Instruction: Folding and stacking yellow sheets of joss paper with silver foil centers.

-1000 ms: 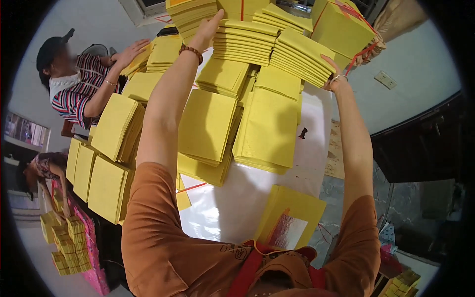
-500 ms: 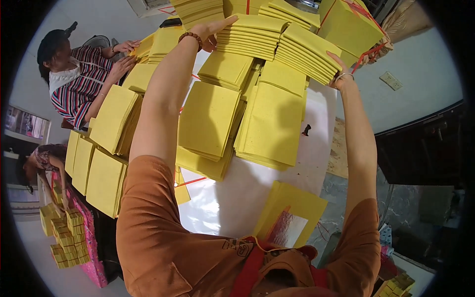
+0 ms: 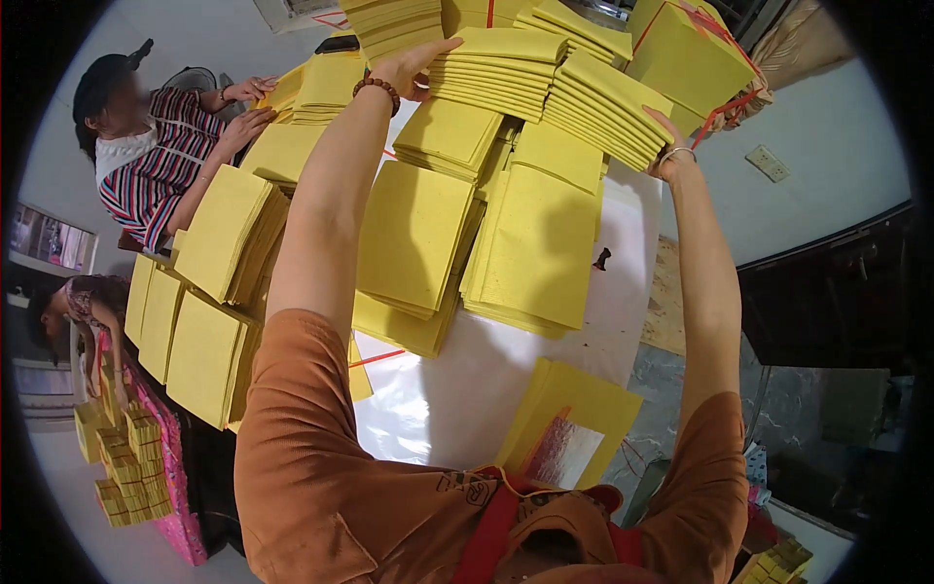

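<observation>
Two side-by-side stacks of folded yellow paper are clasped between my hands at the far side of the table. My left hand (image 3: 416,71) grips the outer end of the left paper stack (image 3: 491,80), thumb side near its top. At the other end, my right hand (image 3: 665,146) holds the right paper stack (image 3: 603,112), fingers along its edge. Nearer to me lie flat piles of yellow sheets, a left pile (image 3: 413,229) and a right pile (image 3: 535,243), under and in front of the held stacks. My palms are partly hidden.
White sheeting (image 3: 467,389) covers the table. A yellow sheet with a picture (image 3: 569,428) lies near my body. More yellow piles (image 3: 219,234) stand left, beside a co-worker in a striped shirt (image 3: 161,146). Another person bends over bundles at far left. A tied yellow bundle (image 3: 681,63) stands far right.
My left forearm has shifted slightly to the right. Both hands keep their places on the paper stacks, which look almost unmoved.
</observation>
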The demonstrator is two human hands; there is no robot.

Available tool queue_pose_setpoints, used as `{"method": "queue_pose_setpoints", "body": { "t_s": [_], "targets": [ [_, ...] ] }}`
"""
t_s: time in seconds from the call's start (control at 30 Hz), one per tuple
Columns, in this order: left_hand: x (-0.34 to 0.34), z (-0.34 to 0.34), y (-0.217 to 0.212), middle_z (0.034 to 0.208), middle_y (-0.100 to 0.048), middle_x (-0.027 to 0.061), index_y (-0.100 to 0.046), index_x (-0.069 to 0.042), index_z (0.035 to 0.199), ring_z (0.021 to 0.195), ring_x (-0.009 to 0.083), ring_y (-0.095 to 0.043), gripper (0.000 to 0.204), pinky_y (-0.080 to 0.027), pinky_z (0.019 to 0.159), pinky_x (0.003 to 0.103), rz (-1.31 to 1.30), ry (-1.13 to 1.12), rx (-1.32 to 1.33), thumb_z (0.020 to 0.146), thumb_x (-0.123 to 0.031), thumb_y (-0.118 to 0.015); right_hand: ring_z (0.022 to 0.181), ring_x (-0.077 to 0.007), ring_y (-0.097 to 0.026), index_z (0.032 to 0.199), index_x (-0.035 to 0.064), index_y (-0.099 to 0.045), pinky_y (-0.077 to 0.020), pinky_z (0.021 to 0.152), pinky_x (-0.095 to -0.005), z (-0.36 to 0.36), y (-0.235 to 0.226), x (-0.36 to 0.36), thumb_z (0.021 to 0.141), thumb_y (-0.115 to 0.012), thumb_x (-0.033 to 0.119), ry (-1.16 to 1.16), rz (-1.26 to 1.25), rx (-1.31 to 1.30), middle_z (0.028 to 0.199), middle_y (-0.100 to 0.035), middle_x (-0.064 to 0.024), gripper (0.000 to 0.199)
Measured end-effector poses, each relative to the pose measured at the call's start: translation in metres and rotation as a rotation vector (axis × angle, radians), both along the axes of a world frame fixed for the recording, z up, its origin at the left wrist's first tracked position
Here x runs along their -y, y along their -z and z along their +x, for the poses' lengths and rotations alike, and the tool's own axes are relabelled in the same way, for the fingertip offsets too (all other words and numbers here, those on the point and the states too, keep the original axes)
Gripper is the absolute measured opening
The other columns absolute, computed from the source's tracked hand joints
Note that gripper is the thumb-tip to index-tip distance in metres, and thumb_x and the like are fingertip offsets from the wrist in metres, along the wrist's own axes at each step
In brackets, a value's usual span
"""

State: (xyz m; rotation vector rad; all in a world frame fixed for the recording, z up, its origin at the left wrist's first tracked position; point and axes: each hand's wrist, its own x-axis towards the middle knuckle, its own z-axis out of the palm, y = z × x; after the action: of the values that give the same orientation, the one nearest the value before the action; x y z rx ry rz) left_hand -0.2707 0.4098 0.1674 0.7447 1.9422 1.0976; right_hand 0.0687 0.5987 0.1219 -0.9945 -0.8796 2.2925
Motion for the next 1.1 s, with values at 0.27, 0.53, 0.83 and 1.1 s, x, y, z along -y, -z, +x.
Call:
{"method": "queue_pose_setpoints", "body": {
  "t_s": [0.27, 0.53, 0.83, 1.1],
  "targets": [
    [-0.012, -0.013, 0.009, 0.092, -0.055, 0.0031, -0.056, -0.013, 0.101, 0.078, 0.0147, -0.05, 0.056, -0.038, 0.072, 0.032, 0.013, -0.052, 0.145, 0.072, -0.06, -0.06, 0.067, -0.0235, -0.066, 0.095, -0.0026, -0.056, -0.0582, 0.058, -0.0346, -0.002, -0.001, -0.001, 0.071, -0.072, 0.025, 0.025, 0.019, 0.021, 0.083, -0.064, -0.0132, 0.04],
    [-0.02, 0.002, 0.01, 0.091, -0.06, 0.0048, -0.056, -0.012, 0.1, 0.087, 0.0162, -0.057, 0.044, -0.046, 0.076, 0.038, 0.206, -0.154, 0.178, 0.074, -0.046, -0.062, 0.075, -0.0238, -0.066, 0.099, -0.0016, -0.056, -0.0578, 0.065, -0.0359, 0.001, -0.003, 0.003, 0.072, -0.072, 0.026, -0.01, 0.029, 0.02, 0.088, -0.064, -0.013, 0.042],
    [-0.012, -0.018, 0.011, 0.075, -0.058, 0.002, -0.058, -0.014, 0.085, 0.071, 0.0136, -0.055, 0.032, -0.045, 0.061, 0.033, 0.359, -0.184, 0.301, 0.069, -0.042, -0.063, 0.077, -0.0244, -0.066, 0.102, -0.0009, -0.056, -0.0578, 0.066, -0.0364, 0.002, 0.0, 0.0, 0.072, -0.072, 0.026, -0.001, 0.007, 0.02, 0.091, -0.064, -0.0134, 0.043],
    [0.0, -0.025, 0.037, 0.074, -0.058, 0.0008, -0.058, -0.017, 0.085, 0.066, 0.0135, -0.054, 0.029, -0.044, 0.054, 0.033, 0.302, -0.292, 0.352, 0.071, -0.042, -0.062, 0.077, -0.0264, -0.065, 0.102, -0.0022, -0.056, -0.0577, 0.066, -0.0394, 0.005, -0.003, 0.003, 0.071, -0.073, 0.02, 0.053, -0.027, -0.03, 0.093, -0.063, -0.0153, 0.042]
  ]
}}
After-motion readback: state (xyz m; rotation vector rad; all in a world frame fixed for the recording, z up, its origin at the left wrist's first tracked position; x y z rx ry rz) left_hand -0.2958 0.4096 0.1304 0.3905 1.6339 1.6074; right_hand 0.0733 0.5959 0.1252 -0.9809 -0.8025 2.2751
